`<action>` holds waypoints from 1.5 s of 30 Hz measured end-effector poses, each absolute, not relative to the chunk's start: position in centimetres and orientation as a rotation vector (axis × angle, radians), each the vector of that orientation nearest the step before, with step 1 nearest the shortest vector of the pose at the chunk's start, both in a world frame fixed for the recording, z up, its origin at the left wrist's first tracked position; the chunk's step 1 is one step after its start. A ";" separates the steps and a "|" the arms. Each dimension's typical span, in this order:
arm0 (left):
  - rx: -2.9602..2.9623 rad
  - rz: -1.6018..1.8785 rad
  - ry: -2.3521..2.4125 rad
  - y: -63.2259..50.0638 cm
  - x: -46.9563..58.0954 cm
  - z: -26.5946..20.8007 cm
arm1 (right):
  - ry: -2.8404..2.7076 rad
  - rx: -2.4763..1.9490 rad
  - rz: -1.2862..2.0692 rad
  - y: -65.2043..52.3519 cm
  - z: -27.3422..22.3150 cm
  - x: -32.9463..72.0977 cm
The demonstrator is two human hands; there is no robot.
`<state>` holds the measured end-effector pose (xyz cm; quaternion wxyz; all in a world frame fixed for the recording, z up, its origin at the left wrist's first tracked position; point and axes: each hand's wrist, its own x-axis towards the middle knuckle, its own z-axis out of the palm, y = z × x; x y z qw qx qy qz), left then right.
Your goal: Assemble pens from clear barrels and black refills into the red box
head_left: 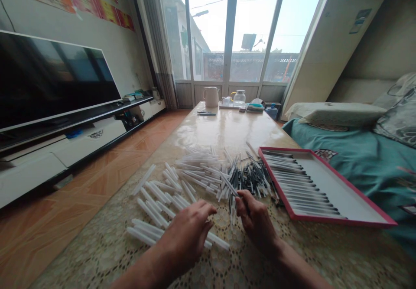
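My right hand point(255, 215) is closed, pinching a slim greyish-white pen point(229, 183) between thumb and fingers; its far end points up and left. Beneath and beyond it lies a heap of dark-tipped pen refills point(248, 176). My left hand point(190, 230) hovers over the white translucent pen barrels point(152, 211), its fingers curled and the thumb apart, with nothing visible between them. One white barrel point(218, 240) shows just under its thumb side. More barrels point(198, 167) are piled farther back. To the right, a shallow pink-rimmed box point(354, 189) holds a row of pens point(302, 185) with dark ends.
The long table point(227, 128) has a patterned cover. At its far end stand a beige jug point(211, 97), a glass pot point(239, 97) and a tissue pack point(255, 106). A teal-covered sofa point(341, 141) runs along the right, a television point(55, 81) along the left.
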<state>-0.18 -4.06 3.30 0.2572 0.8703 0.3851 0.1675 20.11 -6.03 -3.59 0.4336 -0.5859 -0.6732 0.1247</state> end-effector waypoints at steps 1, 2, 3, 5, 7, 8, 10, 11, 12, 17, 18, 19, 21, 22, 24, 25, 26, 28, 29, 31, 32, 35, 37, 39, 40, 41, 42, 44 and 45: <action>2.409 0.418 1.052 -3.5 0.1 3.3 | -1.676 -1.463 0.315 -6.0 -3.6 20.1; 2.461 0.405 1.038 -2.8 0.4 3.1 | -1.674 -1.466 0.318 -6.0 -3.7 20.2; 2.514 0.422 1.033 -1.9 0.8 2.9 | -1.674 -1.470 0.323 -5.9 -3.7 20.2; 2.620 0.458 1.065 -0.2 1.7 2.2 | -1.673 -1.480 0.329 -5.8 -3.8 20.3; 2.703 0.427 1.094 1.1 2.4 1.4 | -1.676 -1.486 0.320 -5.7 -3.9 20.4; 2.735 0.405 1.107 1.5 2.6 1.0 | -1.679 -1.486 0.313 -5.7 -3.9 20.4; 2.775 0.378 1.142 1.9 2.7 0.4 | -1.683 -1.483 0.298 -5.7 -3.9 20.4; 2.784 0.374 1.162 2.0 2.7 0.2 | -1.683 -1.479 0.292 -5.7 -3.9 20.4; 2.787 0.378 1.182 2.0 2.6 0.0 | -1.683 -1.476 0.288 -5.6 -3.9 20.4; 2.760 0.426 1.253 1.9 1.7 -0.5 | -1.682 -1.466 0.281 -5.7 -3.8 20.3; 2.758 0.424 1.254 2.0 1.5 -0.6 | -1.685 -1.463 0.285 -5.7 -3.7 20.3; 2.759 0.417 1.247 2.1 1.3 -0.7 | -1.691 -1.460 0.291 -5.7 -3.7 20.3; 2.759 0.403 1.214 2.2 1.0 -0.9 | -1.700 -1.455 0.297 -5.7 -3.7 20.3; 2.755 0.407 1.185 2.3 0.9 -1.0 | -1.701 -1.454 0.296 -5.7 -3.7 20.3; 2.718 0.473 1.124 2.3 0.7 -1.0 | -1.700 -1.450 0.286 -5.8 -3.7 20.2; 2.680 0.538 1.099 2.2 0.6 -0.9 | -1.705 -1.446 0.277 -5.8 -3.7 20.2; 2.625 0.619 1.080 2.1 0.5 -0.8 | -1.716 -1.441 0.267 -5.8 -3.7 20.1; 2.446 0.792 1.063 1.7 0.2 -0.4 | -1.743 -1.432 0.250 -6.0 -3.5 20.0; 2.310 0.855 1.058 1.5 0.0 -0.2 | -1.757 -1.430 0.245 -6.1 -3.4 20.0; 1.965 0.918 1.042 1.0 -0.4 0.0 | -1.787 -1.428 0.239 -6.4 -3.0 19.8; 1.779 0.929 1.029 0.8 -0.6 -0.1 | -1.806 -1.425 0.235 -6.5 -2.8 19.8; 1.329 0.949 0.974 0.4 -1.2 -0.6 | -1.872 -1.411 0.201 -6.8 -2.4 19.7; 1.151 0.963 0.941 0.2 -1.4 -1.2 | -1.897 -1.412 0.182 -6.8 -2.4 19.8; 1.035 0.962 0.908 0.2 -1.4 -1.6 | -1.915 -1.418 0.165 -6.8 -2.4 19.8; 0.995 0.963 0.893 0.1 -1.4 -1.7 | -1.928 -1.421 0.156 -6.8 -2.5 19.8; 0.967 0.961 0.877 0.1 -1.4 -1.7 | -1.943 -1.423 0.143 -6.7 -2.5 19.7; 0.949 0.960 0.863 0.1 -1.4 -1.7 | -1.963 -1.426 0.132 -6.7 -2.5 19.7; 0.934 0.952 0.836 0.0 -1.4 -1.7 | -1.998 -1.436 0.112 -6.7 -2.5 19.6; 0.933 0.947 0.827 -0.1 -1.4 -1.7 | -2.007 -1.441 0.102 -6.7 -2.5 19.6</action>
